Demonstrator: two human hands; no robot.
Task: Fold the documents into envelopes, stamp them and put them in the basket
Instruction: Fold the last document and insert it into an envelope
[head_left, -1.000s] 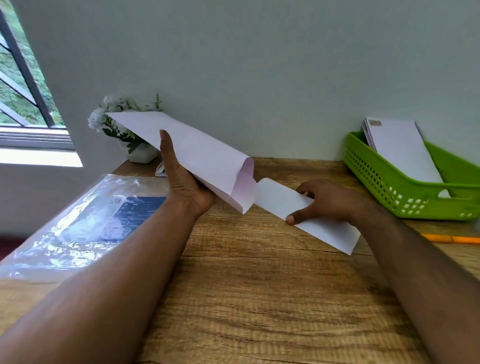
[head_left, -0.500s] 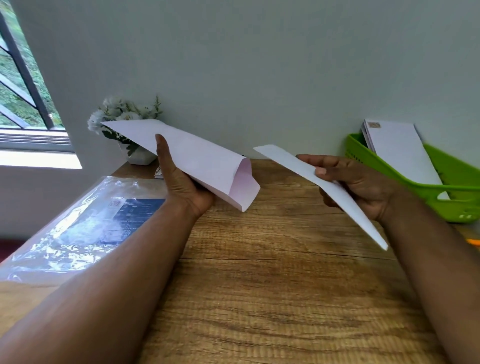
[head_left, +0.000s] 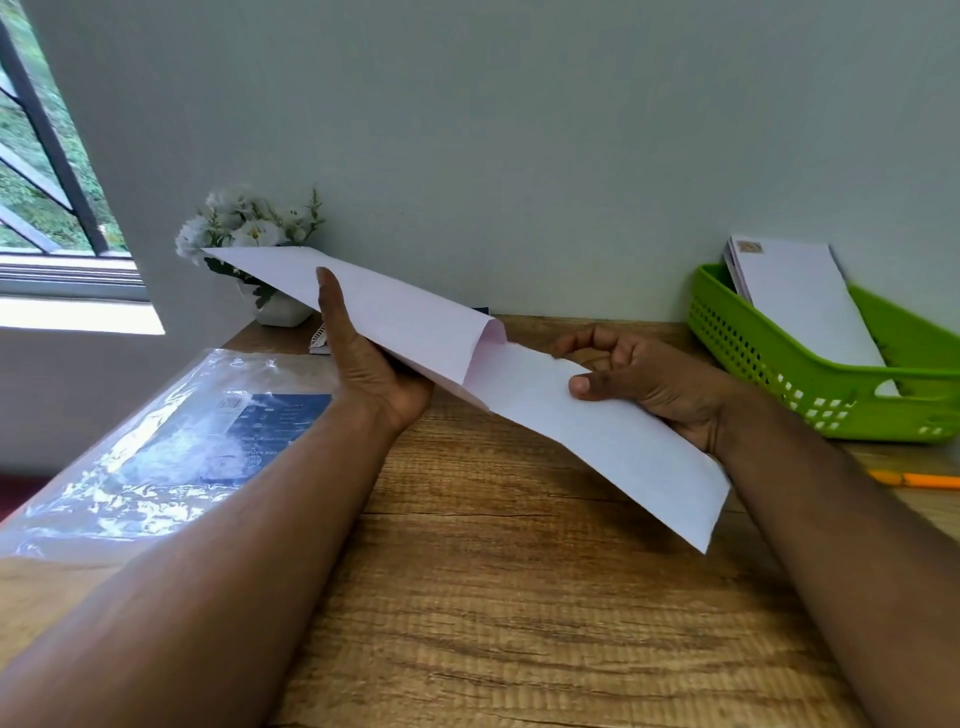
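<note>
My left hand (head_left: 374, 364) holds a long white envelope (head_left: 374, 306) above the wooden desk, its open mouth turned to the right. My right hand (head_left: 654, 374) grips a folded white document (head_left: 613, 441), thumb on top. The document's far end sits just inside the envelope's mouth. At the back right stands a green basket (head_left: 779, 364) with stamped white envelopes (head_left: 795, 296) leaning in it.
A clear plastic packet (head_left: 171, 447) with a dark blue sheet inside lies on the desk at the left. A white flower pot (head_left: 249, 234) and a spiral notebook (head_left: 319, 340) stand by the wall. An orange pencil (head_left: 914, 479) lies at the right edge. A window is at far left.
My right hand picked the folded document up off the desk, then brought it left and lower until its end entered the envelope's mouth. My left hand kept the envelope almost still.
</note>
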